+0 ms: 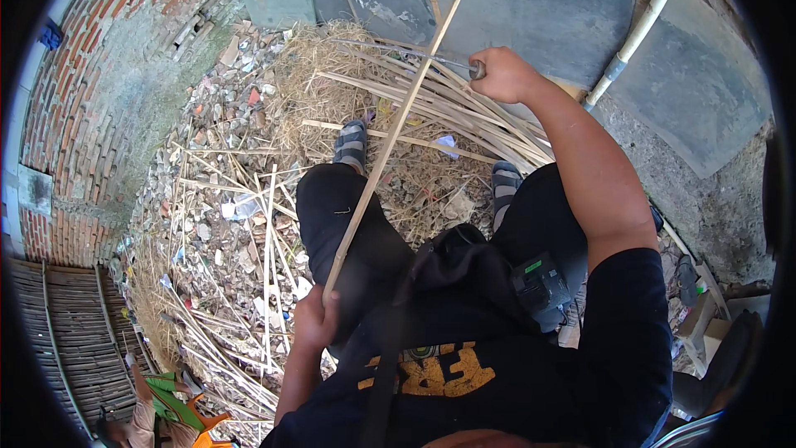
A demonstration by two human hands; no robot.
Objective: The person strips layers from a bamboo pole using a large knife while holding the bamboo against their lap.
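Observation:
My left hand [317, 317] is closed round the lower end of a long pale bamboo strip [373, 180], close to my left thigh. The strip slants up and to the right, away from me, past my knees. My right hand [503, 75] is stretched out at the upper right, wrapped round the handle of a long thin-bladed knife [477, 69]. Its blade points left and meets the strip's far part in the picture; whether the two touch I cannot tell. Beyond my feet lies a bundle of split bamboo strips [473, 116].
Loose strips [269, 257] and shavings [319, 66] cover the rubble ground [240, 99]. A brick wall [91, 108] stands left, grey panels [547, 8] ahead, with a pale pipe [643, 25] at right. Another person [157, 423] is at the lower left, beside a bamboo fence [70, 340].

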